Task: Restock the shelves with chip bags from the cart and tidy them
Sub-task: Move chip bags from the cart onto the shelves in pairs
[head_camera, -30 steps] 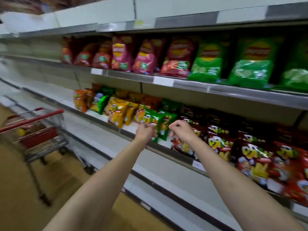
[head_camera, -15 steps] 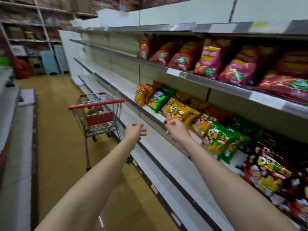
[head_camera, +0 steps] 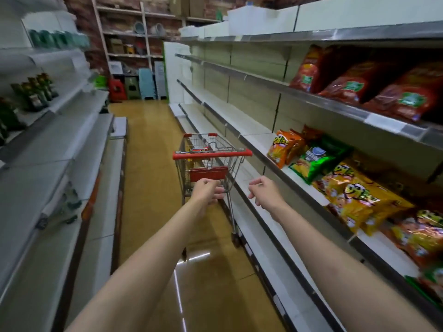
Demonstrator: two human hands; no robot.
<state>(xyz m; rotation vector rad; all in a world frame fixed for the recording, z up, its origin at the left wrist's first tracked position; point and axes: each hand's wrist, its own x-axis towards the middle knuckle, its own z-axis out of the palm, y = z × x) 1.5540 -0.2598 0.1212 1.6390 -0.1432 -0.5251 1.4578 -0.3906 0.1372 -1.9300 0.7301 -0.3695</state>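
Both arms reach forward down the aisle — the left hand (head_camera: 208,190) and right hand (head_camera: 265,191) hang with fingers loosely curled, holding nothing. Just beyond them stands the cart (head_camera: 211,161), red handle toward the person (something yellow shows inside). Chip bags (head_camera: 354,192) line the shelves (head_camera: 271,140) to the right.

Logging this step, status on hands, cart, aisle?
Left hand and right hand loosely curled, empty, short of the cart. Chip bags on right shelves. Aisle floor between looks unobstructed.
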